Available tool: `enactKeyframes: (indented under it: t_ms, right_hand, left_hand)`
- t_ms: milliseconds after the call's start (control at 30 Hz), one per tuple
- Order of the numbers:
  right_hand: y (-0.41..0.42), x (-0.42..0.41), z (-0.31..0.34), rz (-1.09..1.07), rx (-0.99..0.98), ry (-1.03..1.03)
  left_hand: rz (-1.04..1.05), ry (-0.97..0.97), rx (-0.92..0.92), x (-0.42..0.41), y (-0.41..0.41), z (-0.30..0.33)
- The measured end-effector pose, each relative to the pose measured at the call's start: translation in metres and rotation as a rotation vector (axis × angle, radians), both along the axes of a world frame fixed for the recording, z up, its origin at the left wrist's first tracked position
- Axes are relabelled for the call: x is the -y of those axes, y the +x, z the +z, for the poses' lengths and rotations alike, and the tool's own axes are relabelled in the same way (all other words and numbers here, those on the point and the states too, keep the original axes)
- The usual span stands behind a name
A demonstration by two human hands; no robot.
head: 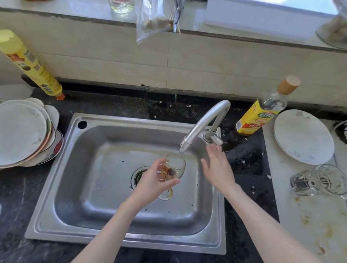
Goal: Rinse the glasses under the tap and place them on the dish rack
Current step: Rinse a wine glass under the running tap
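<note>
Head view: left hand (154, 183) grips a small stemmed clear glass with brownish residue (173, 169) by the bowl, thumb in front, fingers curled round the far side. Glass sits tilted over the stainless steel sink basin (106, 188), mouth just below the spout of the curved brushed-metal tap (205, 123). A thin stream appears to leave the spout — too faint to be sure. Glass foot points back toward the person, above the round drain (139, 175).

Right hand (217, 168) is open, fingers straight and spread, fingertips at the tap's base near the handle; cannot tell if they touch it. It holds nothing.

Second glass — a clear wide tumbler (320, 182) — lies on its side on the stained white board (306, 220) to the right of the sink, well apart from both hands. Round white plate (304, 136) rests beyond it on the same board. Yellow-labelled clear bottle with a wooden cap (263, 109) stands just behind the tap. Stack of dirty white plates (14, 133) sits left of the sink; a yellow spray can (26, 61) leans against the tiled wall behind them. Dark speckled countertop (6, 211) surrounds the sink.
</note>
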State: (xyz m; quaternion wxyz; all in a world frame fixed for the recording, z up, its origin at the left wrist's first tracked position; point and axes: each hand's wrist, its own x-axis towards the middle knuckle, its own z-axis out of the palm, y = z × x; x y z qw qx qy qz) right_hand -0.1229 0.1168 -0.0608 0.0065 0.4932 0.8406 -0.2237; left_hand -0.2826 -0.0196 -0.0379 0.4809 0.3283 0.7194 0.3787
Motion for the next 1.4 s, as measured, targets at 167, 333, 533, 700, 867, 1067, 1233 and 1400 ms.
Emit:
enactKeyframes:
  t_ms: [167, 333, 533, 700, 867, 1067, 1233, 1400]
  right_hand:
    - [-0.012, 0.003, -0.011, 0.09, 0.335, -0.043]
    - [-0.017, 0.006, -0.01, 0.107, 0.415, -0.091]
    - [-0.013, 0.001, -0.004, 0.152, 0.434, -0.118]
    - [-0.01, -0.001, 0.005, 0.108, 0.296, -0.184]
    - [-0.005, 0.021, 0.01, -0.102, -0.074, -0.387]
    - [-0.012, 0.049, 0.016, -0.491, -0.413, -0.941]
    - [-0.015, 0.06, 0.019, -0.5, -0.428, -1.022]
    - [-0.014, 0.068, 0.02, -0.482, -0.391, -1.06]
  left_hand:
    - [-0.006, -0.039, -0.009, 0.003, -0.001, -0.002]
    - [-0.009, -0.051, -0.011, 0.004, -0.003, -0.004]
    - [-0.021, -0.078, 0.006, 0.005, -0.001, -0.005]
    - [-0.036, -0.099, 0.008, 0.005, 0.002, -0.003]
    - [0.012, -0.236, 0.212, 0.008, -0.002, -0.003]
    - [0.232, -0.491, 0.625, 0.013, -0.002, -0.006]
    - [0.322, -0.562, 0.803, 0.023, -0.001, -0.011]
    - [0.334, -0.529, 0.803, 0.023, 0.0, -0.007]
